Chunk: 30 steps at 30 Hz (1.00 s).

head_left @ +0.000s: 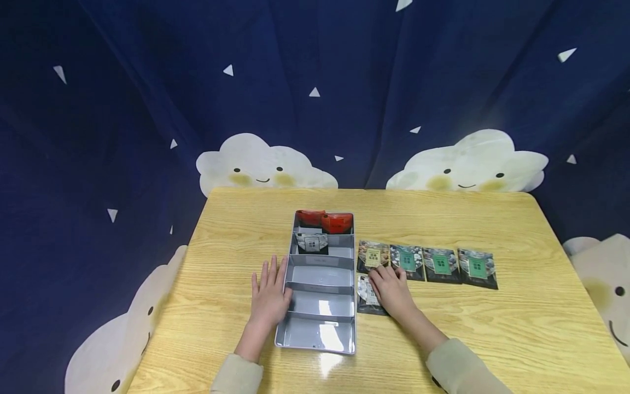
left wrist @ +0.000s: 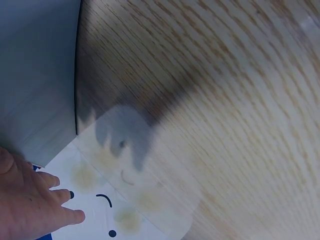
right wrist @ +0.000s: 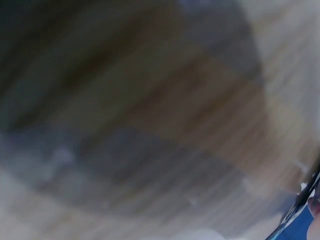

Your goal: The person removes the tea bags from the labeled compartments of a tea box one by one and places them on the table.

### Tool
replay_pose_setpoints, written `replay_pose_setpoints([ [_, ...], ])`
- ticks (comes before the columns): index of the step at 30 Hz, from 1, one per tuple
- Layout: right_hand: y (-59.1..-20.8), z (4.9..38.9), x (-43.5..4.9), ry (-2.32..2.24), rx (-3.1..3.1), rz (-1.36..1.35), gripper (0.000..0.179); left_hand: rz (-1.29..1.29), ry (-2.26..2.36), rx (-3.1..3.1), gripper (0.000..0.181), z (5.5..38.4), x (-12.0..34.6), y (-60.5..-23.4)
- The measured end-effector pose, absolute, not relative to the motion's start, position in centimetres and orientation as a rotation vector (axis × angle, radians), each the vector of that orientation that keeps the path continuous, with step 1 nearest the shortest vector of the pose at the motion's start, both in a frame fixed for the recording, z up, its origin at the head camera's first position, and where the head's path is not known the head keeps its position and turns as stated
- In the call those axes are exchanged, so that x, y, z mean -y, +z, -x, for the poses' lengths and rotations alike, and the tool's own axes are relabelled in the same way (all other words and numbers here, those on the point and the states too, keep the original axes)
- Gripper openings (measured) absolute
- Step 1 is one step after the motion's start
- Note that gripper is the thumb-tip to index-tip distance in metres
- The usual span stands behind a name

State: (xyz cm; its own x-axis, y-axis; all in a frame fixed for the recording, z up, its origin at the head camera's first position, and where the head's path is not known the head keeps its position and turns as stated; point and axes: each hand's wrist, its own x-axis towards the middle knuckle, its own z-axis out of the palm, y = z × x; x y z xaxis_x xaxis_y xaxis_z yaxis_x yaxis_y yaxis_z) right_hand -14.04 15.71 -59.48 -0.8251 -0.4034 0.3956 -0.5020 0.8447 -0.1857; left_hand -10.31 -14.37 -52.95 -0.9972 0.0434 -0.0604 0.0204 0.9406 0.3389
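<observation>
A long grey divided box [head_left: 355, 306] lies on the table between the hands. Its far compartment holds two red packets [head_left: 337, 223]; a black-and-white packet [head_left: 312, 244] leans in the one nearer. My left hand [head_left: 269, 302] rests along the box's left side, fingers straight and spread, thumb at the rim. In the left wrist view, that hand [left wrist: 32, 202] shows beside the box's grey wall [left wrist: 37, 75]. My right hand [head_left: 391, 290] pinches another black-and-white packet [head_left: 368, 302] by its upper right part, just right of the box. The right wrist view shows only a sliver of packet [right wrist: 300, 200] beside a fingertip.
Right of the box runs a row of packets: one with a yellow label [head_left: 372, 256] and several with green labels [head_left: 441, 265]. The wooden table [head_left: 531, 328] extends to both sides. A dark blue curtain [head_left: 344, 120] with clouds hangs behind it.
</observation>
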Motion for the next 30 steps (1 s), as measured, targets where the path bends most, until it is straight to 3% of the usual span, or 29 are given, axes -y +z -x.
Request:
replay_pose_setpoints([
  [20,-59.2,14.0,-15.7,0.410,2.669,-0.628,0.013,-0.042,0.533,-3.016,0.067,10.4,14.4,-53.0],
  [30,-56.6,15.1,-15.3,0.436,2.716,-0.578,0.019,-0.044,0.537,-3.015,0.067,10.4,14.4,-53.0],
])
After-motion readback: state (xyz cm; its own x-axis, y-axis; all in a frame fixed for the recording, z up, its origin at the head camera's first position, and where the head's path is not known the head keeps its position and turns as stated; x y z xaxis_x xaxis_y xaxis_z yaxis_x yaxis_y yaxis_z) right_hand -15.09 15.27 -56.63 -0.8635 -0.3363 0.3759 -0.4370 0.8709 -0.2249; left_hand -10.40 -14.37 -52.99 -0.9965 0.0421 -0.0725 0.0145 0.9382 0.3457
